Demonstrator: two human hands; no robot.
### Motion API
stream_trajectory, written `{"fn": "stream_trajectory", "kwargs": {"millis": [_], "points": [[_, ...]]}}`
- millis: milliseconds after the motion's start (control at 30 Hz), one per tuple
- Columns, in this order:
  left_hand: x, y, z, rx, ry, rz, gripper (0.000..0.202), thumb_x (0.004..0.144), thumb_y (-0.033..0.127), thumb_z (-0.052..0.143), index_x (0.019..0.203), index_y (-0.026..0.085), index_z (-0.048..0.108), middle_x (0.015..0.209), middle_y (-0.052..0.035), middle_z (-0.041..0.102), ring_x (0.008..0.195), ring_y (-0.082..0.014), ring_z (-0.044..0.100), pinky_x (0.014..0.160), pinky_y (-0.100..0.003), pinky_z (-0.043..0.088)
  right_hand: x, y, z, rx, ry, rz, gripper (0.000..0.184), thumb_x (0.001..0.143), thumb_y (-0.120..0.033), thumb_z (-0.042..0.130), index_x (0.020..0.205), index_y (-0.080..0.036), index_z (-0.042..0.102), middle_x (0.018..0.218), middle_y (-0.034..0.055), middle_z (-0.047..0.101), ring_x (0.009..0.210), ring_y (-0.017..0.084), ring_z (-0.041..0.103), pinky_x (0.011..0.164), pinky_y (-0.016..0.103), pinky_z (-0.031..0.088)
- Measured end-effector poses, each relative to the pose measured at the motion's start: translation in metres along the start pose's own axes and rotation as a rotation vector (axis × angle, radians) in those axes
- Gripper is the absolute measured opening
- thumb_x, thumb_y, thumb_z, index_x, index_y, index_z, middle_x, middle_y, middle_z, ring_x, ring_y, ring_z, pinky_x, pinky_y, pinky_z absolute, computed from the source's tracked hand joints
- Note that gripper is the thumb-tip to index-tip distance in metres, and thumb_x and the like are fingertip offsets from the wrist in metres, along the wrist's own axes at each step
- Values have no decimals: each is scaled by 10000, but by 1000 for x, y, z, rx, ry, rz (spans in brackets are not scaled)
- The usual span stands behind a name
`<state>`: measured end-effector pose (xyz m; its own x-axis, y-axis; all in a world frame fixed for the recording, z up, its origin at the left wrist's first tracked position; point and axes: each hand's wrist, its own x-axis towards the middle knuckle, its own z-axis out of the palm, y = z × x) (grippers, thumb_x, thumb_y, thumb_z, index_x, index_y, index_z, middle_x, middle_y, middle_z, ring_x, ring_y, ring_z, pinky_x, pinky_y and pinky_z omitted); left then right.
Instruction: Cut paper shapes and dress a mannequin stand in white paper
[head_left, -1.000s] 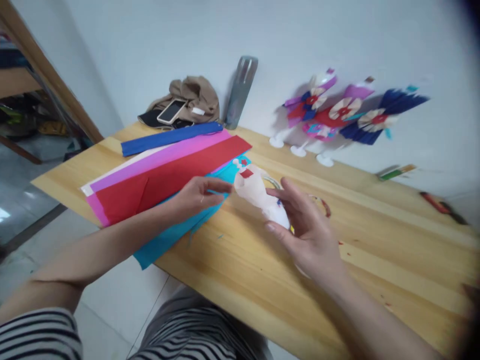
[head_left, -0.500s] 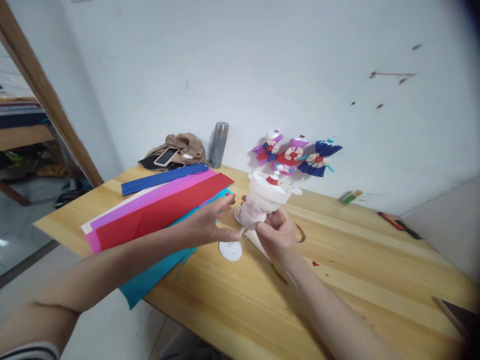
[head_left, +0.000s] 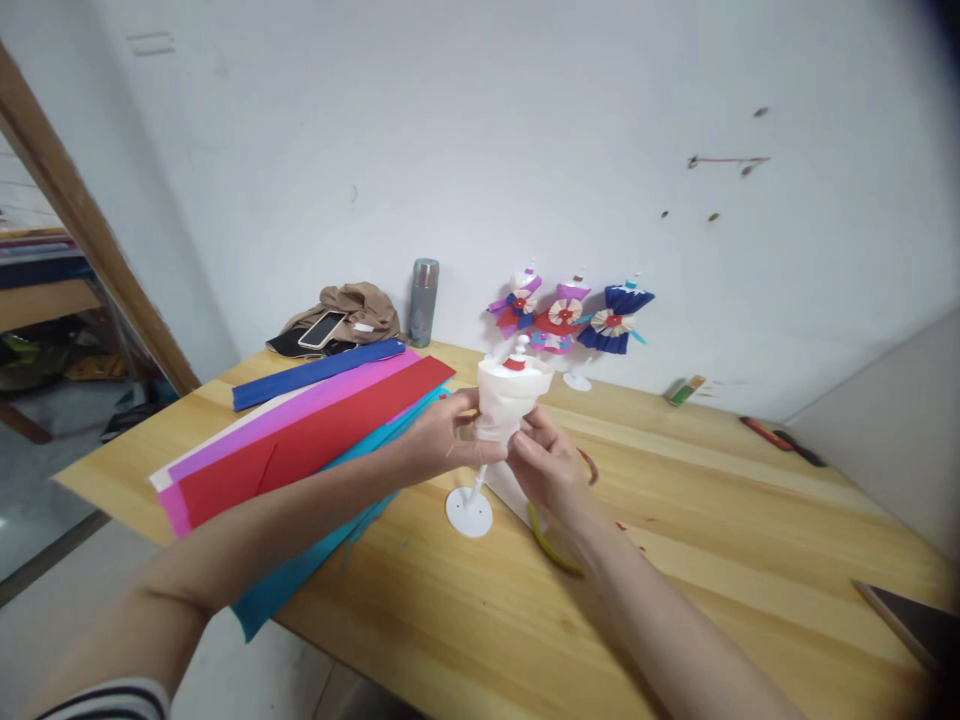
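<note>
A small white dress form (head_left: 517, 362), with a red band at its neck, stands upright on a round white base (head_left: 469, 512). Pale crepe paper (head_left: 504, 400) is wrapped around its body and flares at the top. My left hand (head_left: 446, 432) grips the wrapped form from the left, thumb across the lower front. From the right, my right hand (head_left: 551, 455) pinches the paper low at the waist, its fingers curled behind. Beneath my right hand lies a yellow tape roll (head_left: 553, 550), partly hidden.
Crepe paper sheets in red (head_left: 315, 440), teal (head_left: 300, 570) and blue (head_left: 319, 372) lie at left. Behind them are a cap with brown cloth (head_left: 360, 310), a phone (head_left: 322, 329) and a grey bottle (head_left: 424, 305). Dressed forms (head_left: 619, 320) stand along the wall; a cutter (head_left: 765, 434) lies right.
My left hand has moved in from beside the form and closed on the wrapped paper. The form has gone from tilted to upright. The whole view has shifted slightly.
</note>
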<state>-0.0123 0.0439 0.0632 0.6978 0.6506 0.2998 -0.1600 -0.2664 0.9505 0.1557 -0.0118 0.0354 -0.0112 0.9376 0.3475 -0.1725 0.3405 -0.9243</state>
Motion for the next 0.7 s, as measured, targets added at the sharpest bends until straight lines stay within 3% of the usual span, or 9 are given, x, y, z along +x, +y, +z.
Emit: {"fn": "stream_trajectory", "kwargs": {"millis": [133,267,367,500,700], "points": [[8,-9,6,-19,44,8,769,716,641,841,1258,117,693,1301,-209,717,1223,-374,673,1048,-469,521,-2,-2,1,-7,-1,-19,520,758,-622,784,1104,-297,572,1058,89,801,989,308,766,833,460,612],[2,4,5,-17,69,39,867,700,694,829,1328,118,670,1334,-204,700,1266,-393,647,1033,-451,533,-4,-3,0,-37,-3,-20,525,791,-619,757,1148,-292,554,1104,92,787,957,283,763,783,420,612],[-5,18,1,-5,125,170,731,867,719,649,1360,180,680,1393,-147,681,1347,-354,598,1099,-430,502,-4,1,-1,-48,-4,-31,514,819,-612,732,1184,-300,551,1123,88,780,935,271,759,751,403,609],[-5,25,0,105,259,231,613,969,667,518,1233,167,753,1364,-131,703,1409,-322,549,1208,-436,409,-4,6,-2,-40,-15,-58,492,839,-593,726,1200,-301,563,1119,82,778,920,259,753,768,405,608],[0,36,6,219,317,175,502,1007,544,472,1106,157,775,1290,-113,740,1323,-288,623,1155,-381,462,-8,6,1,-96,10,-65,401,895,-553,668,1185,-301,553,1106,76,772,892,244,746,732,386,601]]}}
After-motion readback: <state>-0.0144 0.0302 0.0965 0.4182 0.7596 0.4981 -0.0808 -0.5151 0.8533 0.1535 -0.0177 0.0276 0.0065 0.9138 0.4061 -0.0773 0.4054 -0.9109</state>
